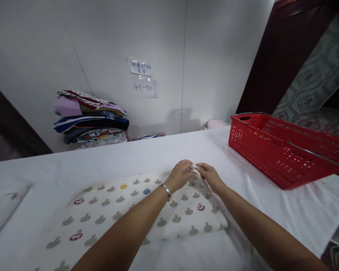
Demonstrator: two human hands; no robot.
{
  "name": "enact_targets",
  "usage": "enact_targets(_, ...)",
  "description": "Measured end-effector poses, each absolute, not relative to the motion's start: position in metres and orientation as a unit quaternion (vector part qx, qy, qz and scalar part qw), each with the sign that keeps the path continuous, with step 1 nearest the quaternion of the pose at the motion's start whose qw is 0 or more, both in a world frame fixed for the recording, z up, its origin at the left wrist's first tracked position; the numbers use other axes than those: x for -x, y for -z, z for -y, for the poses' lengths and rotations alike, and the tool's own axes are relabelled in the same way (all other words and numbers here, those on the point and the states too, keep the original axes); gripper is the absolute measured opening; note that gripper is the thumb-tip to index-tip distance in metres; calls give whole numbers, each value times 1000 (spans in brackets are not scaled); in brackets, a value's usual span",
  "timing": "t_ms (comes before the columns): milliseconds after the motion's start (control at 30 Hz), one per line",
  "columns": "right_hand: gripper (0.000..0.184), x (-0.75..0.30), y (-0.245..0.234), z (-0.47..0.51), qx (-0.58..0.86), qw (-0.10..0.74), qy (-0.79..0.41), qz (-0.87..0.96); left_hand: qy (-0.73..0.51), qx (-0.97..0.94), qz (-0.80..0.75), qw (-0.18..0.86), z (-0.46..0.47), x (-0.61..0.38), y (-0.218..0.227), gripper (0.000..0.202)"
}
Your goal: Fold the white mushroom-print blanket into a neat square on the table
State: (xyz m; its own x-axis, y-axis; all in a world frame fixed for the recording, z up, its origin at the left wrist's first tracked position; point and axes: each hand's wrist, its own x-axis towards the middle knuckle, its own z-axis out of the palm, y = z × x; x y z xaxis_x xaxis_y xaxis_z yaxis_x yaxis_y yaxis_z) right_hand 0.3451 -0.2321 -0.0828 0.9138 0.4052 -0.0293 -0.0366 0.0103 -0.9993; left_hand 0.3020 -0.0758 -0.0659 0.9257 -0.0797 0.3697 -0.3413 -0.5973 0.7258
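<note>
A white cloth (115,210) printed with small grey, red and blue mushroom shapes lies flat on the white-covered table (285,210) in front of me. My left hand (181,174), with a metal bracelet on the wrist, and my right hand (210,175) meet at the cloth's far right corner. Both hands are closed in a pinch on that corner's edge, fingertips almost touching each other.
A red plastic basket (282,150) with metal handles stands at the table's right. A pile of folded clothes (92,118) sits at the back left against the white wall, under paper notes (144,79). Another patterned cloth (1,203) lies at the far left.
</note>
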Motion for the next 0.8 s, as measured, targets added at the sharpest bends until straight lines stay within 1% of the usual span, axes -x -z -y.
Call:
enact_targets(67, 34, -343, 82, 232, 669, 716, -131, 153, -127, -872, 94, 463, 74, -302, 62, 7)
enact_targets(200, 23, -337, 78, 232, 659, 717, -105, 203, -71, -860, 89, 497, 72, -302, 56, 16)
enact_targets(333, 22, -335, 78, 233, 658, 722, -98, 194, -70, -861, 89, 496, 73, -301, 55, 16)
enact_targets(500, 27, -338, 82, 231, 670, 715, -70, 190, -77, -867, 87, 484, 74, -302, 52, 15)
enact_targets(600, 36, -334, 81, 233, 667, 710, -69, 214, -65, -876, 69, 474, 73, -301, 48, 29)
enact_targets(633, 41, -332, 81, 235, 662, 711, -78, 223, -55, -883, 69, 462, 72, -300, 47, 29)
enact_targets(733, 53, -323, 83, 248, 666, 699, -124, 228, -31, -900, 79, 428, 69, -296, 42, 20)
enact_targets(800, 53, -315, 86, 262, 697, 665, -151, 221, -23, -899, 91, 427, 66, -292, 37, 19)
